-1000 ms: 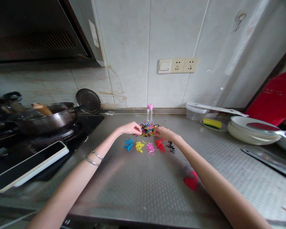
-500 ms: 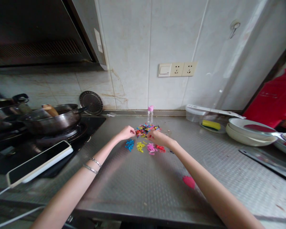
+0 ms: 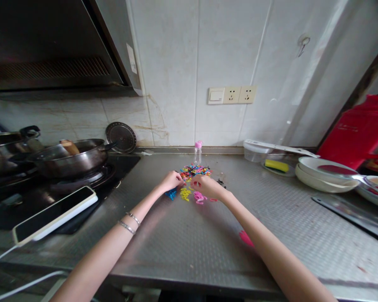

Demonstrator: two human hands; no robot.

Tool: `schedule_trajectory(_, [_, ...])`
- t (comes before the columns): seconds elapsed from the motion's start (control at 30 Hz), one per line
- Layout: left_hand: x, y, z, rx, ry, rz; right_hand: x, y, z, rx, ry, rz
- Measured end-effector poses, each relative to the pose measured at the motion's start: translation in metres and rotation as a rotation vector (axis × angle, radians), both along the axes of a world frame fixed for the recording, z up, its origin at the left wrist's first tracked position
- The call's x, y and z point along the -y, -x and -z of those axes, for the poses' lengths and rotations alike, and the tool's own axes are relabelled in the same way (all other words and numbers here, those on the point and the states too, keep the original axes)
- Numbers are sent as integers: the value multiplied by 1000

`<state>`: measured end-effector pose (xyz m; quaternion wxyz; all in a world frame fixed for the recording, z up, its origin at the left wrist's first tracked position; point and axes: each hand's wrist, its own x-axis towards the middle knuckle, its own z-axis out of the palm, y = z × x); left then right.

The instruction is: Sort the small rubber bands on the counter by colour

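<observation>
A heap of small mixed-colour elastic bands point(image 3: 195, 171) lies on the steel counter point(image 3: 189, 247), in front of a little clear bottle with a pink cap point(image 3: 198, 152). Just nearer me are small sorted piles: blue point(image 3: 171, 194), yellow point(image 3: 185, 193) and pink point(image 3: 199, 197). My left hand point(image 3: 171, 181) is pinched at the heap's left edge, above the blue pile. My right hand point(image 3: 206, 186) is curled with fingertips together over the pink pile, hiding the red pile apart from a few bands. What each pinch holds is too small to make out.
A stove with a steel wok point(image 3: 71, 157) and a phone point(image 3: 55, 214) lies at the left. At the right stand white plates point(image 3: 326, 176), a sponge on a dish point(image 3: 276, 165), a clear container point(image 3: 255, 152) and a red board point(image 3: 355, 132). A pink scrap point(image 3: 245, 238) lies by my right forearm.
Both hands have drawn back a little from the mixed heap toward the sorted piles; my right hand now covers the red pile. The view has shifted slightly.
</observation>
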<state>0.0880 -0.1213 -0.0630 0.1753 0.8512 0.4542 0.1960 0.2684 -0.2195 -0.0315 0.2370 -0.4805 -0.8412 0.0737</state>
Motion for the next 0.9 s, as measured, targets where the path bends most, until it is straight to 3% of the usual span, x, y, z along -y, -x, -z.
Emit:
schedule_trajectory(0.33, [5, -4, -1, 16, -5, -19, -9, -38, 4, -33, -91, 262])
schedule_trajectory(0.67, [-2, 3, 7, 74, 24, 48, -14, -56, 17, -30, -40, 367])
schedule_trajectory(0.9, [14, 3, -5, -118, -138, 112, -15, -58, 21, -13, -13, 389])
